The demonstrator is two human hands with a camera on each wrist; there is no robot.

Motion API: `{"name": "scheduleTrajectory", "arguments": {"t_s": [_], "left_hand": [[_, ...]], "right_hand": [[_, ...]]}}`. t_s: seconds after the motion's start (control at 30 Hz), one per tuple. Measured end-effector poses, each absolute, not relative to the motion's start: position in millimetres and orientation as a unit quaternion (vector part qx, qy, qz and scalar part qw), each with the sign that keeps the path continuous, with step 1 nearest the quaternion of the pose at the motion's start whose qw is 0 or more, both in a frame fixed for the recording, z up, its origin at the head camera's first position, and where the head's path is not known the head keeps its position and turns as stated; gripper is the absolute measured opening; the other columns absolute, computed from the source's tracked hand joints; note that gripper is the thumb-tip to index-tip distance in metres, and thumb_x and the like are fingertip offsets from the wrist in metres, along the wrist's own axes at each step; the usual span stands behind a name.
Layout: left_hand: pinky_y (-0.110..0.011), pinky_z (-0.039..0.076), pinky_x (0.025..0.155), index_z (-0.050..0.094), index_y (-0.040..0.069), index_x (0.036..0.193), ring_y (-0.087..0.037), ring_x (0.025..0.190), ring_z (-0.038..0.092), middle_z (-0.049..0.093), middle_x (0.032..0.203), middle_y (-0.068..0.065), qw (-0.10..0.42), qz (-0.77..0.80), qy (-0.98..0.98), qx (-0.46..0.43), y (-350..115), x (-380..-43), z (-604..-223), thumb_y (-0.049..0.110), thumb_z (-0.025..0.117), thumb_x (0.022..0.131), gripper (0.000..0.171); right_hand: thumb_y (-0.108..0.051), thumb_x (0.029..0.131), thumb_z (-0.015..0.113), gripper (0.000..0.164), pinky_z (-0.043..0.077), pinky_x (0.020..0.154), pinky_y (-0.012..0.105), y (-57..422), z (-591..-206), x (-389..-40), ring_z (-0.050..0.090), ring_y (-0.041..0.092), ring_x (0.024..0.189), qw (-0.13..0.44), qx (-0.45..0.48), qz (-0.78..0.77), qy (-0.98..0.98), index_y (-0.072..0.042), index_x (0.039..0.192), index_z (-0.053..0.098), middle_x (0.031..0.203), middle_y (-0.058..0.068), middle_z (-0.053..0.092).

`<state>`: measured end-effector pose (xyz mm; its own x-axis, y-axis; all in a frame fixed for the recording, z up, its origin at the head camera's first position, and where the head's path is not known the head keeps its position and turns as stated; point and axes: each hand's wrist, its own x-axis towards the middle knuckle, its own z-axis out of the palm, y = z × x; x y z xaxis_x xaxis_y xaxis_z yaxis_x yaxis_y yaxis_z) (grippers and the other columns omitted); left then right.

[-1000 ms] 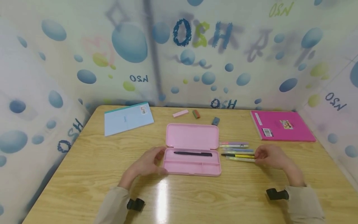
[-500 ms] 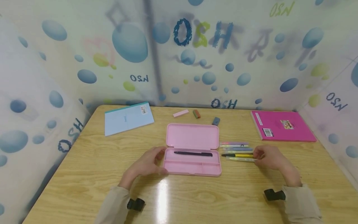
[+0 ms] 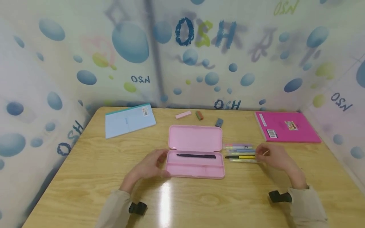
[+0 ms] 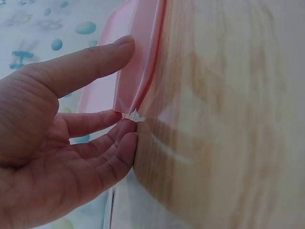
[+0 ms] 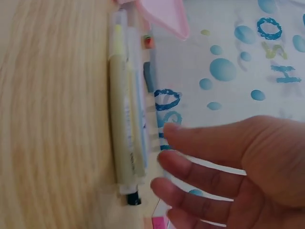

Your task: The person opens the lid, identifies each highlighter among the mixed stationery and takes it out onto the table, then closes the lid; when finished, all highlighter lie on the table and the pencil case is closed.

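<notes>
An opened pink pencil case lies mid-table, its lid folded back. One black pen is in its long rear compartment. My left hand holds the case's left end; in the left wrist view the thumb lies along the front wall and the fingers bend at the corner. Right of the case lies a row of several felt-tip pens, among them a yellow one with a black tip. Over their right ends hovers my right hand. Its fingers are loosely bent and apart from the pens in the right wrist view.
Behind the case lie a pink eraser-like bar, a green-and-orange block and a blue-grey piece. A light blue notebook lies at back left, a magenta book at back right. Patterned curtain surrounds the table's back and sides.
My right hand has shifted slightly left and away from me, from the nearest pens' ends toward the middle of the row. The left hand stays at the pencil case.
</notes>
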<state>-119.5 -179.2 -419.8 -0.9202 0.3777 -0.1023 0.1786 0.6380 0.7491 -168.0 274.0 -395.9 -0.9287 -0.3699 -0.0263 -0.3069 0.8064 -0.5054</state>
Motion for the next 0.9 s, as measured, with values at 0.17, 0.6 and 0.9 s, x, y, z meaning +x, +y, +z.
{"name": "scheduleTrajectory", "arguments": {"t_s": [0.17, 0.6, 0.9], "left_hand": [[-0.039, 0.047, 0.088, 0.045, 0.001, 0.137, -0.025, 0.106, 0.051, 0.055, 0.118, -0.011, 0.129, 0.395, 0.897, 0.148, -179, -119, -421, 0.025, 0.086, 0.068, 0.084], [-0.043, 0.047, 0.09, 0.046, -0.001, 0.136, -0.029, 0.108, 0.052, 0.055, 0.12, -0.015, 0.118, 0.39, 0.898, 0.167, -180, -123, -413, 0.024, 0.086, 0.069, 0.082], [-0.043, 0.047, 0.091, 0.045, -0.002, 0.136, -0.027, 0.108, 0.053, 0.056, 0.118, -0.013, 0.123, 0.393, 0.898, 0.156, -177, -119, -418, 0.024, 0.087, 0.068, 0.084]], "right_hand": [[-0.015, 0.088, 0.069, 0.013, 0.051, 0.067, 0.032, 260, -383, -171, 0.062, 0.021, 0.081, 0.031, -0.174, -0.28, 0.944, -0.005, 0.097, 0.067, 0.089, 0.004, 0.067], [-0.017, 0.089, 0.069, 0.018, 0.052, 0.065, 0.026, 190, -356, -182, 0.063, 0.028, 0.077, 0.029, -0.211, -0.417, 0.884, -0.005, 0.103, 0.066, 0.088, 0.006, 0.068], [-0.014, 0.089, 0.068, 0.016, 0.051, 0.071, 0.028, 172, -372, -185, 0.059, 0.017, 0.08, 0.071, -0.239, -0.381, 0.89, -0.004, 0.102, 0.066, 0.088, 0.001, 0.066]]}}
